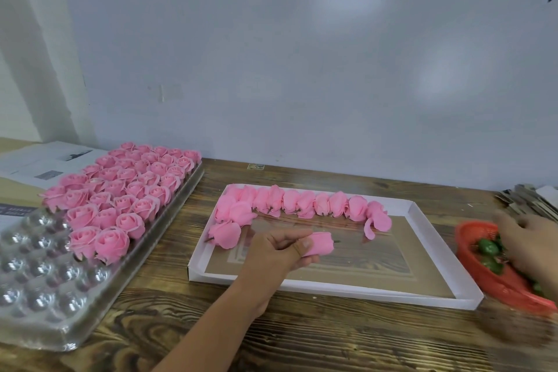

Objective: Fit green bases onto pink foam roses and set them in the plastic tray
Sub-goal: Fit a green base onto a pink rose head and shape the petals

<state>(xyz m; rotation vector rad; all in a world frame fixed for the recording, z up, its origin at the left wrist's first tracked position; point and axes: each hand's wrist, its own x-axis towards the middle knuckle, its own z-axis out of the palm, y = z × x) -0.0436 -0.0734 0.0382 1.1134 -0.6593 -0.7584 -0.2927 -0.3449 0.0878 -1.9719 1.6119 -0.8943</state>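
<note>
Plastic tray (39, 290) lying at bench (302, 341) left, far cells carrying upright pink roses (120, 190), near cells bare. White shallow box (422, 293) sitting mid-bench, holding row of baseless roses (302, 204) on their sides. Left hand (280, 251) gripping one rose (320, 244) over box, long axis horizontal, stem end pointing right. Red basket (495, 284) holding green bases (487, 248); right hand (531, 238) reaching in, blurred, grip impossible to judge.

I am seeing the wooden counter (317, 338) carrying a clear plastic tray (45, 290) at left, a white shallow box (422, 293) in the middle, a red basket (495, 284) at right, and printed papers (39, 164) lying behind the tray.
</note>
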